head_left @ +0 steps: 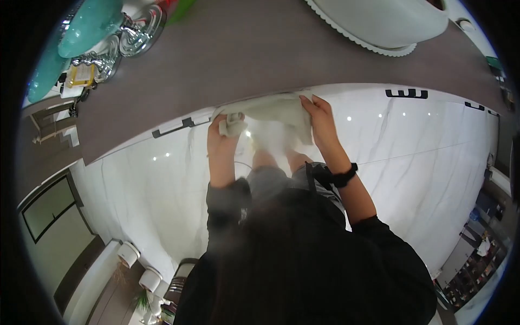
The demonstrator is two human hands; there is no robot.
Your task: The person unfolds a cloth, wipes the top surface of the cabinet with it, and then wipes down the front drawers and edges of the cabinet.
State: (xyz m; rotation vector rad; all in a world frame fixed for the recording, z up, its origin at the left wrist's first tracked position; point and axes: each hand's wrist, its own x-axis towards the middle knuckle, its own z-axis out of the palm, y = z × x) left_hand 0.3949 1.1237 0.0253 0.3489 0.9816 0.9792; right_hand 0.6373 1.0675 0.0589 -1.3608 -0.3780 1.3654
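Note:
A pale, greenish-white cloth point(271, 111) hangs between my two hands at the edge of the brown counter point(216, 54). On the left, my left hand point(221, 135) is closed on a bunched, rolled part of it. My right hand point(318, 115) pinches the cloth's upper right corner, thumb and fingers together. The cloth's top edge lies along the counter front, and its lower part falls above the floor. A black band is round my right wrist.
A large white pot point(379, 24) on a scalloped base stands at the counter's back right. Turquoise bowls point(89, 27) on silvery stands point(142, 32) are at the left. Black handles point(406, 93) show below the counter edge. White planters point(129, 253) stand at lower left.

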